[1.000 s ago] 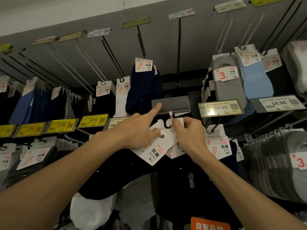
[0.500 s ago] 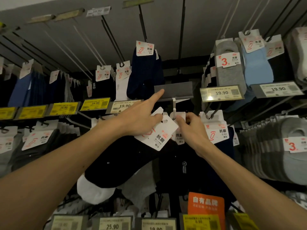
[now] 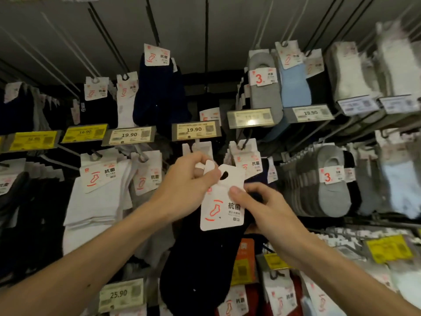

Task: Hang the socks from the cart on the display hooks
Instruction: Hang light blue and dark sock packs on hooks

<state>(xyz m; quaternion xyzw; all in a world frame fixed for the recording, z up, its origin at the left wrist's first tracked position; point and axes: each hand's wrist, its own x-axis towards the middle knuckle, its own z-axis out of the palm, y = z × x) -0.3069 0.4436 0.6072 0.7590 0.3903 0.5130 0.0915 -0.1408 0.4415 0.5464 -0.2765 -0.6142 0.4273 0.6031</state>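
Observation:
Both hands hold a dark navy sock pair (image 3: 200, 258) by its white card header (image 3: 222, 206), in front of the sock display. My left hand (image 3: 189, 185) pinches the top of the header beside its hanging hole. My right hand (image 3: 262, 208) grips the header's right edge, thumb on the card's front. The sock body hangs down below the card. Just above the hands, a display hook (image 3: 198, 144) under the 19.90 price tag (image 3: 196, 131) carries a white header. The card in my hands is off that hook, slightly below and right of it.
Rows of hooks with hanging socks fill the wall: white pairs (image 3: 95, 197) at left, grey no-show socks (image 3: 328, 185) at right, navy and light blue pairs above. Price tags (image 3: 309, 114) stick out at the hook ends. Bare hook rods (image 3: 109, 42) run across the top.
My left index finger has left the price tag holder and now pinches the header. The view has dropped, and the held card sits upright between both hands, lower than the hook.

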